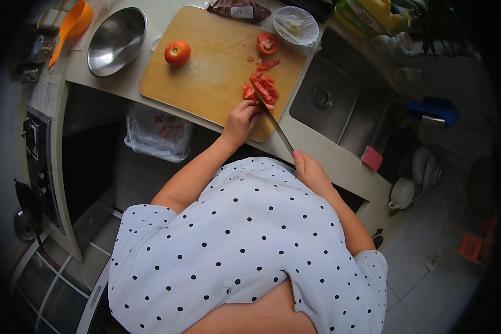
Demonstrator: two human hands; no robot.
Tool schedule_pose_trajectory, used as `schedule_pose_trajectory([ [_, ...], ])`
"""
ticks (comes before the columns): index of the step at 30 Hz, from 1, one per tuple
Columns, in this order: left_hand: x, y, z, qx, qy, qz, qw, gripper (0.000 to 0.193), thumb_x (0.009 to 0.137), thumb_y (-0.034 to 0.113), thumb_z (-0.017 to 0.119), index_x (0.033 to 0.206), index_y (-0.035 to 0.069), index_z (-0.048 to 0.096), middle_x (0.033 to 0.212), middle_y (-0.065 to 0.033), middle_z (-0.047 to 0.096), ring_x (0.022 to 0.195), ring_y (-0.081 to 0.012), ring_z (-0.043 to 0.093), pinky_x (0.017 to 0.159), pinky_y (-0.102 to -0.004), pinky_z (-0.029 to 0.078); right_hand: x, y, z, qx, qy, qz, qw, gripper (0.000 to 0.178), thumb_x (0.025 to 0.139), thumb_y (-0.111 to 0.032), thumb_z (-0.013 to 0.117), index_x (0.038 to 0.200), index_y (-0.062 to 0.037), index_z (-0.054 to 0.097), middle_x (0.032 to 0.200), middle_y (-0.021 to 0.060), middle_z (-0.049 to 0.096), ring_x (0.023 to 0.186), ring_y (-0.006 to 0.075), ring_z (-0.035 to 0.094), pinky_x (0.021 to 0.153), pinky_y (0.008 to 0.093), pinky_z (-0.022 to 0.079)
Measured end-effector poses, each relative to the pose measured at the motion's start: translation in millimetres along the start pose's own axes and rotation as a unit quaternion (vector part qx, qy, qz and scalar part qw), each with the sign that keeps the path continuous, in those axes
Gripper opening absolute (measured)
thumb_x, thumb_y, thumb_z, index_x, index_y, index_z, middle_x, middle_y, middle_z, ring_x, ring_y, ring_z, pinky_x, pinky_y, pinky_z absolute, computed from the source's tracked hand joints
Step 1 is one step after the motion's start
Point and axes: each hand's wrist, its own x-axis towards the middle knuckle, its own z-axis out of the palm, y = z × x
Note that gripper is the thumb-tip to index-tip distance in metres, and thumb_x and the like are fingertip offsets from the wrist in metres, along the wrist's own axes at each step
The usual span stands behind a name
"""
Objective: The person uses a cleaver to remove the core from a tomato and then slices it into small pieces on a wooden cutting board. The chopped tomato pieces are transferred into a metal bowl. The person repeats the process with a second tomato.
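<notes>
While the right hand [312, 173] is closed around the handle of the knife [276, 127], the blade extends forward and to the left of that hand, its far end over the chopped tomato [266, 85]. The left hand [242, 123] is partly closed, fingers curled, just left of the blade and at the near edge of the chopped tomato; whether it grips a piece cannot be told, as the fingertips are hidden. Both the left hand and the chopped tomato are over the right part of the board [211, 75]. Directly beyond the chopped tomato, farther from the hands, is a cut tomato [266, 42], its cut face exposed. A whole tomato [177, 53] sits on the board, forward and left of the left hand. Farther left is a steel bowl [117, 42], followed by an orange ladle [75, 26]. Beyond the board's far edge, ahead of the hands, are a meat pack [238, 10] and a film-covered dish [296, 26]. Forward and right of the right hand is the sink [325, 83]; a pink sponge [372, 158] is farther right.
</notes>
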Motion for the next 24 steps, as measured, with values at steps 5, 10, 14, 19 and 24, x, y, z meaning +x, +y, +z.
schedule_pose_trajectory([
  [5, -4.3, -3.5, 1.1, -0.002, -0.019, -0.023, 1.000, 0.014, 0.074, 0.004, 0.067, 0.087, 0.001, 0.063, 0.095, -0.0153, 0.059, 0.083, -0.0330, 0.060, 0.070, -0.0368, 0.051, 33.8, 19.4, 37.4, 0.023, 0.081, -0.109, 0.991, 0.043, 0.098, -0.037, 0.035, 0.100, 0.0010, 0.056, 0.080, 0.0255, 0.060, 0.074, 0.0436, 0.057, 0.068, 0.0458, 0.045],
  [10, -6.3, 5.8, -5.1, 0.004, -0.013, -0.033, 0.999, 0.015, 0.076, 0.001, 0.065, 0.091, 0.001, 0.063, 0.096, -0.0158, 0.059, 0.084, -0.0327, 0.061, 0.071, -0.0361, 0.051, 41.0, 12.5, 26.4, 0.080, 0.043, -0.040, 0.995, 0.043, 0.098, -0.036, 0.035, 0.109, -0.0006, 0.057, 0.074, 0.0223, 0.061, 0.068, 0.0399, 0.059, 0.065, 0.0433, 0.046],
  [14, -11.2, 5.1, -10.6, 0.004, -0.003, -0.040, 0.999, 0.016, 0.076, -0.001, 0.064, 0.092, 0.001, 0.063, 0.095, -0.0155, 0.059, 0.084, -0.0322, 0.061, 0.071, -0.0354, 0.051, 12.8, -0.1, 0.3, 0.094, 0.018, -0.006, 0.995, 0.043, 0.098, -0.036, 0.035, 0.104, 0.0005, 0.057, 0.070, 0.0216, 0.059, 0.066, 0.0397, 0.057, 0.065, 0.0422, 0.045],
  [19, -12.1, -0.8, -8.3, 0.014, 0.009, -0.018, 1.000, 0.015, 0.075, -0.003, 0.065, 0.089, 0.000, 0.064, 0.093, -0.0147, 0.061, 0.081, -0.0305, 0.062, 0.069, -0.0341, 0.052, -6.6, 10.8, -7.9, 0.035, -0.009, -0.027, 0.999, 0.042, 0.098, -0.035, 0.036, 0.096, 0.0022, 0.056, 0.073, 0.0238, 0.058, 0.070, 0.0428, 0.056, 0.067, 0.0431, 0.045],
  [24, -8.9, -0.1, -10.0, -0.005, -0.010, -0.037, 0.999, 0.011, 0.075, -0.003, 0.064, 0.085, -0.001, 0.063, 0.090, -0.0150, 0.060, 0.082, -0.0326, 0.061, 0.069, -0.0355, 0.051, -7.1, 6.2, -4.9, 0.017, -0.015, -0.018, 1.000, 0.041, 0.098, -0.034, 0.037, 0.095, 0.0023, 0.055, 0.081, 0.0268, 0.059, 0.078, 0.0448, 0.057, 0.069, 0.0455, 0.045],
])
